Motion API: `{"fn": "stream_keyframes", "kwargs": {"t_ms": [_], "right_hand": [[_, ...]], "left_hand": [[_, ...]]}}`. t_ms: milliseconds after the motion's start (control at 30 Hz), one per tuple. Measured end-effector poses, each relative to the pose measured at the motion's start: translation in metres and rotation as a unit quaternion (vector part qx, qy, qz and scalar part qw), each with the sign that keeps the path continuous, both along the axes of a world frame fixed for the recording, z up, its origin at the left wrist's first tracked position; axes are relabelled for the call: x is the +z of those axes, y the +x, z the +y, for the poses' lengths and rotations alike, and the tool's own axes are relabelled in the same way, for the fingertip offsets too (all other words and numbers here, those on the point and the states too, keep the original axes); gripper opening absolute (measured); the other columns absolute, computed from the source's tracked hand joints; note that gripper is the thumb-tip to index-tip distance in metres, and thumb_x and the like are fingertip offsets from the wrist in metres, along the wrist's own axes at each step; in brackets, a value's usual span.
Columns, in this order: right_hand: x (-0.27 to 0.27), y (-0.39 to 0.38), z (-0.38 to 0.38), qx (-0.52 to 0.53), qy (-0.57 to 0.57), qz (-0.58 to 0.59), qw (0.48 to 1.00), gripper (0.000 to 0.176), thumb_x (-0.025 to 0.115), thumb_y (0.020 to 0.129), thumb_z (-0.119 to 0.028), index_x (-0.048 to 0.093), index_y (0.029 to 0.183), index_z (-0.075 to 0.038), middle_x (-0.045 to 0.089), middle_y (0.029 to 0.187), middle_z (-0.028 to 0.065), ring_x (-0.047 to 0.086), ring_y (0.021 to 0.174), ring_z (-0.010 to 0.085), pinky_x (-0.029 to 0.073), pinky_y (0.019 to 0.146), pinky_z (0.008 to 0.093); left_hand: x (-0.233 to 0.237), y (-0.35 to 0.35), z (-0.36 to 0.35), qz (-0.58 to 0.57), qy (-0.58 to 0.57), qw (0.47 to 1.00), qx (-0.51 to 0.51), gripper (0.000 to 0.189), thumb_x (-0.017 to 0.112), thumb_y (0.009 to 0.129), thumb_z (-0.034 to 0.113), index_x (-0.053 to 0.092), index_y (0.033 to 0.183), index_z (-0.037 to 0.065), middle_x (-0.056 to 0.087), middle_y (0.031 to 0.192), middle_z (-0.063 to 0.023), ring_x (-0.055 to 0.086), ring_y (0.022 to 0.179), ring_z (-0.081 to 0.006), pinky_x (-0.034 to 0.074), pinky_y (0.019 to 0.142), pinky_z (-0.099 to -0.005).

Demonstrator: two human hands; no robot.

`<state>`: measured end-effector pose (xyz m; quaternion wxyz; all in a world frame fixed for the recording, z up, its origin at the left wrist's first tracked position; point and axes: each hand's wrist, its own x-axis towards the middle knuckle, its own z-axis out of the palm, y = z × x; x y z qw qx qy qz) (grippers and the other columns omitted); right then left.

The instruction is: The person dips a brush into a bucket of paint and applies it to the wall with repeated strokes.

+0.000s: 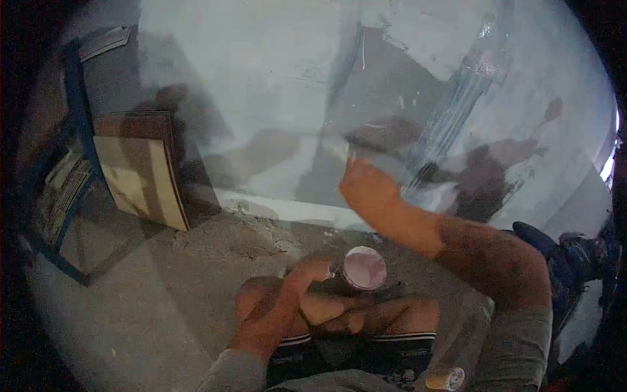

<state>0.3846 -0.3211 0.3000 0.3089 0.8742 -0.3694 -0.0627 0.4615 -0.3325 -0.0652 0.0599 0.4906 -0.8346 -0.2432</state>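
Observation:
My left hand (307, 271) is closed around the handle of a mug (347, 277) over my crossed legs. Inside the mug is pale, whitish-pink paint (364, 266). With my arm stretched forward, my right hand (369, 186) is up against the wall, its fingers closed on a paintbrush (351, 149). Only a blurred end of the brush shows past the fingers. Around it the wall (261, 72) carries white paint, a greyer bare-looking patch (398, 78) and dark blue-grey streaks (450, 117).
Flat boards (140, 173) lean against the wall at left, beside a blue metal frame (81, 124). Crumbled debris (261, 235) lies along the wall's foot on the concrete floor (150, 300). Dark bundled items (575, 261) are at right. A small yellow cylinder (446, 379) is by my lap.

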Motion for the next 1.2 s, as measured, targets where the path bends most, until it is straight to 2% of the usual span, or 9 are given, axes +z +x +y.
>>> {"fn": "stream_keyframes", "kwargs": {"t_ms": [133,400,533,600,667,700,833,933,1200], "right_hand": [[-0.009,-0.005,0.005,-0.053,0.093,-0.045,0.993,0.027,0.056,0.074,-0.008,0.058,0.097,0.007,0.060,0.090,0.0196,0.063,0.079,0.0302,0.053,0.062,0.0383],[0.207,-0.022,-0.025,0.127,-0.212,-0.090,0.965,0.016,0.048,0.077,-0.007,0.052,0.091,0.000,0.057,0.090,0.0202,0.057,0.086,0.0370,0.047,0.074,0.0452],[0.250,0.001,-0.002,-0.145,-0.267,-0.155,0.940,0.024,0.064,0.077,-0.020,0.062,0.093,-0.002,0.062,0.093,0.0178,0.061,0.085,0.0331,0.050,0.073,0.0389],[0.202,-0.030,-0.035,0.118,-0.296,-0.085,0.944,0.024,0.049,0.077,-0.006,0.051,0.099,0.003,0.057,0.091,0.0205,0.058,0.082,0.0364,0.048,0.071,0.0442],[0.130,-0.026,-0.032,0.101,-0.314,-0.051,0.943,0.034,0.050,0.078,-0.005,0.047,0.108,0.009,0.057,0.090,0.0226,0.061,0.079,0.0322,0.052,0.064,0.0370],[0.092,-0.017,-0.020,-0.027,-0.223,-0.140,0.964,0.019,0.055,0.074,-0.007,0.061,0.090,0.001,0.058,0.086,0.0143,0.060,0.081,0.0284,0.053,0.068,0.0386],[-0.044,-0.032,-0.016,-0.093,0.067,-0.254,0.960,0.019,0.056,0.074,-0.009,0.062,0.086,0.004,0.059,0.094,0.0194,0.061,0.081,0.0310,0.052,0.072,0.0393],[-0.007,-0.036,0.012,-0.028,0.082,-0.025,0.996,0.024,0.053,0.076,-0.005,0.056,0.096,0.008,0.059,0.084,0.0201,0.061,0.075,0.0342,0.051,0.065,0.0402],[0.199,-0.057,-0.040,0.113,-0.222,-0.122,0.961,0.018,0.050,0.077,-0.006,0.055,0.093,0.002,0.060,0.086,0.0214,0.059,0.083,0.0360,0.048,0.074,0.0432]], "left_hand": [[0.048,0.002,0.019,-0.042,0.039,0.998,0.020,0.027,0.054,0.079,0.016,0.061,0.099,0.001,0.061,0.101,-0.0183,0.058,0.092,-0.0341,0.047,0.078,-0.0433],[0.024,-0.002,0.015,-0.006,0.048,0.998,0.026,0.027,0.054,0.079,0.017,0.061,0.099,0.000,0.061,0.102,-0.0181,0.057,0.095,-0.0349,0.046,0.080,-0.0429],[-0.012,-0.008,0.004,0.002,0.049,0.999,0.002,0.028,0.052,0.080,0.018,0.060,0.100,0.000,0.061,0.102,-0.0176,0.057,0.096,-0.0341,0.046,0.080,-0.0437],[-0.015,-0.009,0.003,-0.017,0.058,0.998,0.000,0.028,0.052,0.081,0.018,0.060,0.101,0.001,0.061,0.102,-0.0173,0.058,0.095,-0.0334,0.046,0.078,-0.0443],[-0.018,-0.005,0.002,-0.038,0.067,0.997,0.003,0.028,0.051,0.081,0.018,0.060,0.101,0.001,0.061,0.102,-0.0171,0.059,0.094,-0.0327,0.047,0.077,-0.0450],[-0.010,-0.003,0.006,-0.040,0.067,0.997,0.005,0.028,0.051,0.081,0.018,0.060,0.101,0.001,0.061,0.102,-0.0171,0.059,0.094,-0.0327,0.047,0.077,-0.0450],[0.007,-0.004,0.013,-0.077,0.074,0.994,0.000,0.032,0.055,0.081,0.026,0.060,0.101,0.001,0.062,0.101,-0.0171,0.059,0.089,-0.0333,0.047,0.074,-0.0452],[-0.007,-0.003,0.005,-0.077,0.067,0.994,-0.033,0.037,0.056,0.080,0.030,0.060,0.102,0.001,0.062,0.100,-0.0178,0.059,0.088,-0.0333,0.047,0.074,-0.0454],[-0.068,-0.013,-0.017,-0.011,0.018,1.000,0.015,0.041,0.054,0.083,0.037,0.062,0.099,-0.001,0.062,0.094,-0.0183,0.059,0.084,-0.0328,0.046,0.072,-0.0448]]}}
